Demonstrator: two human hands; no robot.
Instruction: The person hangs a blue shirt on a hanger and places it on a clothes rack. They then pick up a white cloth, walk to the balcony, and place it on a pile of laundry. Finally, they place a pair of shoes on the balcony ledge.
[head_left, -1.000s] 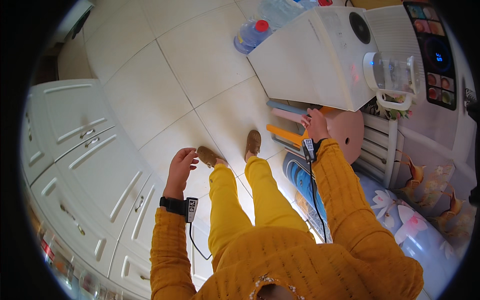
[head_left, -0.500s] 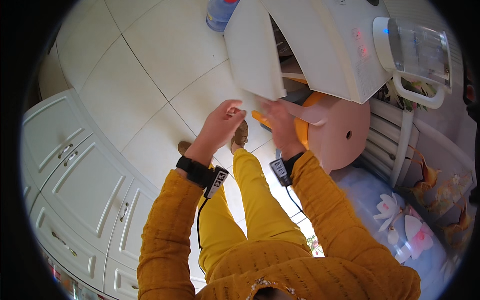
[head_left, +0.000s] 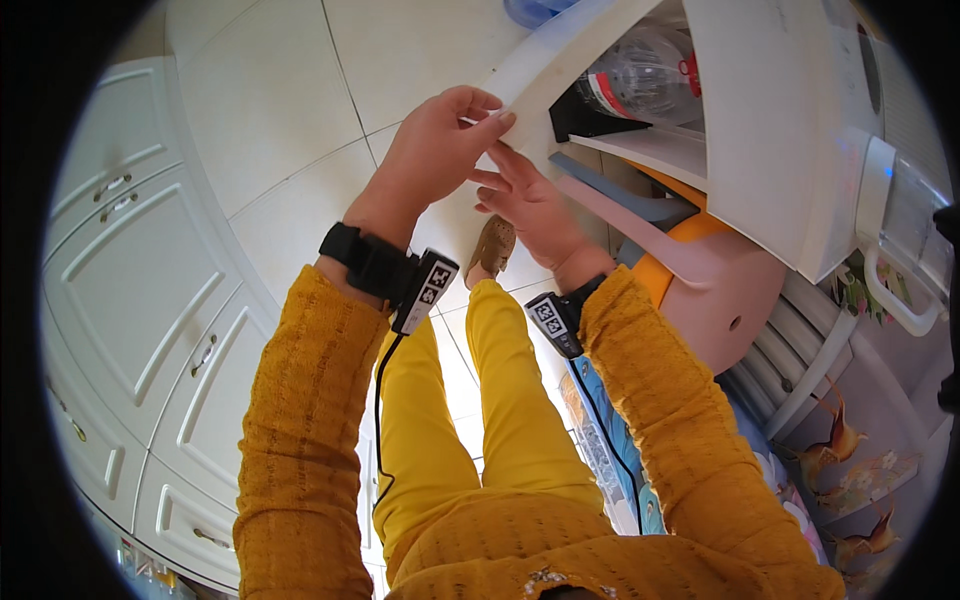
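Observation:
My left hand (head_left: pixel 432 150) is closed at the lower corner of a white cabinet door (head_left: pixel 545 75), its thumb and curled fingers at the edge. Just below it, my right hand (head_left: pixel 535 205) has its fingers apart, the fingertips reaching up close to the left thumb; whether they touch the door I cannot tell. The door stands swung out from a white cabinet (head_left: pixel 765 120). Inside lies a large clear plastic bottle (head_left: pixel 645 75) with a red cap and a red-and-white label. A black angular piece (head_left: pixel 585 125) sits at the front of the shelf.
Beside the cabinet, pink (head_left: pixel 725 295) and orange stool-like plastic pieces are stacked. A clear kettle (head_left: pixel 915 215) with a white handle is at the right, near a white radiator (head_left: pixel 800 330). White drawer fronts (head_left: pixel 150 270) line the left. A blue bottle (head_left: pixel 535 10) stands on the tiled floor.
The cabinet door has swung wider, exposing the clear bottle inside. My left hand has moved up to the door's corner; my right hand has shifted left and lies below it.

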